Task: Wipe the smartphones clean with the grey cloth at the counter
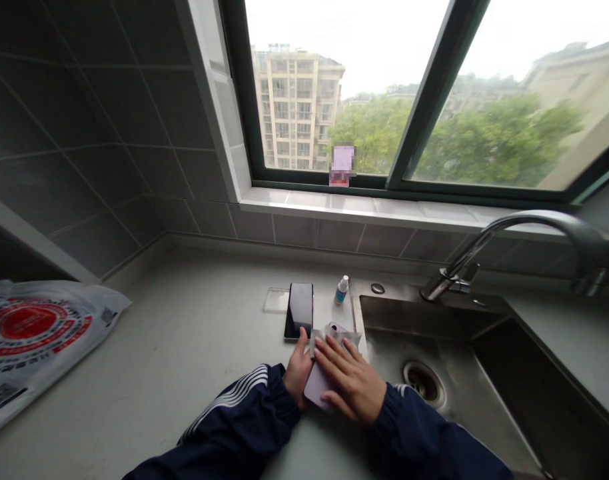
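Observation:
A pale purple phone [316,389] lies tilted in my left hand [298,367], back side up, with the camera end pointing away from me. My left thumb runs along its left edge; the other left fingers are hidden beneath. My right hand [352,380] holds a thin grey cloth [353,339] pressed against the phone's back, its fingers laid across the cloth. Just beyond my left hand, a dark-screened phone [300,309] rests on the counter, partly over a clear phone case [276,300]. A small white-capped spray bottle [341,291] stands upright beside the sink.
On the right is a steel sink [468,373] with a curved chrome faucet [489,240] behind it. A white plastic bag with red print [49,333] lies at the left on the pale counter [204,293]. Beyond the counter is a window ledge [304,199].

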`<state>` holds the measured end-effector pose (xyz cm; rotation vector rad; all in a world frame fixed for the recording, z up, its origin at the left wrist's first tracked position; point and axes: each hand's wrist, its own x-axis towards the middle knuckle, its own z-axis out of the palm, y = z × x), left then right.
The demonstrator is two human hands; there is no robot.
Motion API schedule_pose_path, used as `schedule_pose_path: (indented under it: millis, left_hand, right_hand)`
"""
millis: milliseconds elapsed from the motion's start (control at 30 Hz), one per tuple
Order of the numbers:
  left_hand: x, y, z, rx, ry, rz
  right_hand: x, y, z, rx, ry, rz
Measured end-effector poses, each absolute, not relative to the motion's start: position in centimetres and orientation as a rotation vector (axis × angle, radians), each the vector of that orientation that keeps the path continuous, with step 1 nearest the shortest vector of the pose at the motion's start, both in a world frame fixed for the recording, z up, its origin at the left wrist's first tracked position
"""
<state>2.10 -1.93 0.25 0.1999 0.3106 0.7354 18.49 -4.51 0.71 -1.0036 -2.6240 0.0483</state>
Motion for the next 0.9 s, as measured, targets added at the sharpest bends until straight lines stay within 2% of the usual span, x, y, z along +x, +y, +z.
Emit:
schedule_pose_path:
  millis: [300, 600, 900]
  left_hand:
    - [2.2, -1.8, 0.2, 0.258, 0.300, 0.787]
    - [1.8, -1.6, 0.2, 0.124, 0.292, 0.821]
    - [0.0, -0.8, 0.7, 0.177, 0.199, 0.713]
  right_hand:
    - [17.9, -3.7, 0.1, -1.144, -2.462, -0.040]
    - [16.0, -6.7, 0.6, -0.902, -2.578, 0.070]
    - [15.8, -7.2, 1.2, -0.684, -2.593, 0.141]
